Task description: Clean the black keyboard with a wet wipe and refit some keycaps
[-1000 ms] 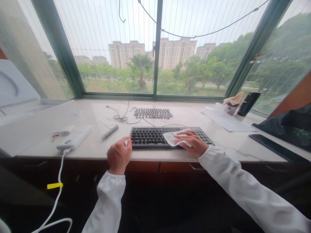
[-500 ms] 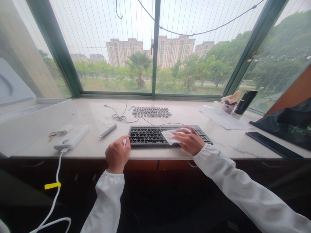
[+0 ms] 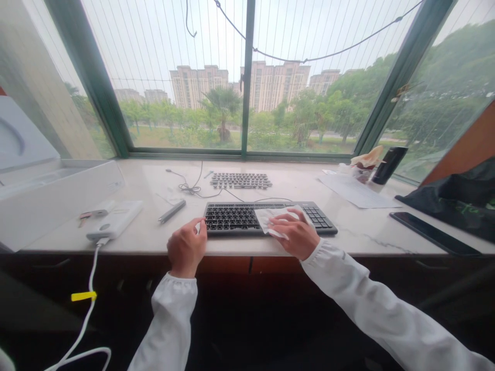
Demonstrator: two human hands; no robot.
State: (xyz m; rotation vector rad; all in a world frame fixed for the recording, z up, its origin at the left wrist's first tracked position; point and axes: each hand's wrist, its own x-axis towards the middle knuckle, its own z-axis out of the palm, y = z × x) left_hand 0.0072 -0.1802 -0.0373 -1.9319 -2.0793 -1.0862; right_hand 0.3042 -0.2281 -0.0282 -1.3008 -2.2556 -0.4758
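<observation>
A black keyboard (image 3: 231, 216) lies on the white counter, its main block stripped of keycaps while the number pad at right has its keys. My left hand (image 3: 187, 247) is curled closed, with thumb and forefinger pinching the keyboard's left edge. Over the right part of the main block, my right hand (image 3: 296, 232) presses a white tissue (image 3: 263, 220) flat with its fingers bent over it. The tissue and hand cover some key positions. Behind the keyboard, loose keycaps (image 3: 242, 180) stand laid out in rows.
A grey pen-like tool (image 3: 172, 211) and a white power bank (image 3: 116, 219) with a cable lie left, beside an open white box (image 3: 69, 198). At right are a phone (image 3: 433, 233), paper (image 3: 356, 189) and a dark bottle (image 3: 390, 165). A thin cable (image 3: 189, 188) coils behind the keyboard.
My right hand has slid slightly left and toward me over the keys, and more of the tissue shows spread beneath it. My left hand stays at the keyboard's left edge.
</observation>
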